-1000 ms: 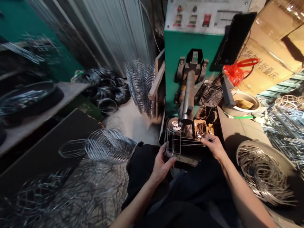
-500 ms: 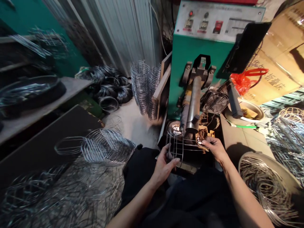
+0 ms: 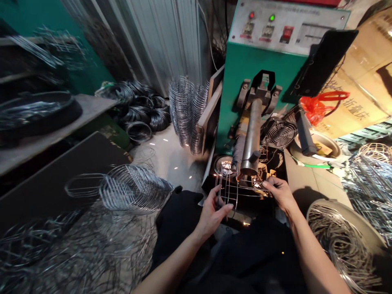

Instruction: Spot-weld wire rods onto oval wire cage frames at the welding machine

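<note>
The wire frame is located directly below the end of a metal cylinder, in front of the green machine, and is supported by both hands. The left hand grasps the frame's looped left end, thumb at the lower edge and fingers behind the wires. The right hand pinches the right-hand end of the long wires between thumb and fingers; the exact contact is too small to make out. An orange glow is noted at the wires under the cylinder, with sparks scattered near the person's lap and over the floor to the left. On the control panel, a red light and a green light are lit. Beside the cylinder, to the right, is a spiral wire guard. Further right, a basin contains curved wire pieces, near a heap of straight bright wires; a red plastic bag is in front of a cardboard box. To the left, a bundle of wire loops lies on its side, upright stacks of wire rings stand by a wooden frame, and a dark tub rests on a surface.
</note>
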`<state>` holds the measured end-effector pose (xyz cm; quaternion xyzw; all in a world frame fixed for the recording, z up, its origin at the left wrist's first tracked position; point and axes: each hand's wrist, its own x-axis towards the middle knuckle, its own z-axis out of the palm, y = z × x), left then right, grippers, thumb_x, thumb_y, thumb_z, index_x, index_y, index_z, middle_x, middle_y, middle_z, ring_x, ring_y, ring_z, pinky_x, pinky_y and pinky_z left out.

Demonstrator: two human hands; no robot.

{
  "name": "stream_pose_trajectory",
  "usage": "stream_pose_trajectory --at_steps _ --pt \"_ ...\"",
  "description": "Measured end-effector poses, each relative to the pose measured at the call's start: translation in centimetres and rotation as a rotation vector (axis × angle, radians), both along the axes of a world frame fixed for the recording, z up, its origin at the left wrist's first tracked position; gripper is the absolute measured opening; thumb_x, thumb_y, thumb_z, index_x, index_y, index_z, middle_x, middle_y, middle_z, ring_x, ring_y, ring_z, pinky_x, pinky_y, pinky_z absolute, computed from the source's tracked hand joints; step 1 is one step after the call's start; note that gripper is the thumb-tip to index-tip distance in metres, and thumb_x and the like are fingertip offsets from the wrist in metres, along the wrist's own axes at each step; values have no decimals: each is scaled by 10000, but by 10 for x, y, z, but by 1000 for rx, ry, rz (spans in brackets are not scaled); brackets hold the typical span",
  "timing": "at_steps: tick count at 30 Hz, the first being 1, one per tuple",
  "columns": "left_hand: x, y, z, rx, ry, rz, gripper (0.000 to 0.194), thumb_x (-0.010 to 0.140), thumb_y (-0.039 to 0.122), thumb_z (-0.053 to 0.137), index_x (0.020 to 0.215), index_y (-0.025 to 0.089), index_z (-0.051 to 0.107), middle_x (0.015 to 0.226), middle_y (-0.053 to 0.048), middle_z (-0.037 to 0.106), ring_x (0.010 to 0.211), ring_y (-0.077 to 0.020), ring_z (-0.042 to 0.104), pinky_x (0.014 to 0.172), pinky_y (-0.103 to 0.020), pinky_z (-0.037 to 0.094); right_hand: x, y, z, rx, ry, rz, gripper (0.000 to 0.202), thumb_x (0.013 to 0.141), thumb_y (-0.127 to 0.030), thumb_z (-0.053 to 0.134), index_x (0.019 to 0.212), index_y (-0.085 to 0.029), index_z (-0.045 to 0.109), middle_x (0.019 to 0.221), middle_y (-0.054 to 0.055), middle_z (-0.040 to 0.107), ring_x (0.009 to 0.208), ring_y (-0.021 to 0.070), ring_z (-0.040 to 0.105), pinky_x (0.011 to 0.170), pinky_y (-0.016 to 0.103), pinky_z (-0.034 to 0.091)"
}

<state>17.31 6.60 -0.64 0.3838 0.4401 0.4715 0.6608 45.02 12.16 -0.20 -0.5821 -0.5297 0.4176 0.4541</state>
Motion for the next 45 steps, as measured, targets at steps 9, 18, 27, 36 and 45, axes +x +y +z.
stream_pose_trajectory --at_steps 9,18,27,36,45 --pt "3 -1 3 -14 -48 28 772 726 387 816 1369 199 430 670 91 477 509 -81 505 488 -233 511 -26 -36 -5 307 -175 -140 449 894 -513 609 595 -211 465 714 27 477 715 199 446 678 333 357" --pt "8 -7 0 -4 -84 99 726 726 350 826 1324 175 454 669 91 488 488 -72 495 470 -231 508 -40 -29 -3 403 -280 -168 503 843 -531 677 528 -213 447 716 35 492 737 215 478 711 353 375" --pt "9 11 2 23 -84 90 734 727 357 824 1316 152 436 628 105 469 477 -88 509 450 -239 514 -33 -13 -8 387 -283 -140 507 851 -526 677 532 -216 433 725 30 479 737 205 465 711 347 375" --pt "13 27 2 54 -65 93 706 720 372 818 1292 153 467 596 112 449 467 -92 505 433 -235 507 -28 2 -9 397 -286 -161 508 839 -515 695 530 -197 448 740 9 489 736 177 468 715 314 373" --pt "11 33 1 65 -72 58 676 723 384 809 1273 175 478 594 118 460 445 -82 504 432 -212 474 -29 2 -3 424 -302 -150 471 861 -439 693 540 -193 452 738 8 497 740 176 493 724 312 398"
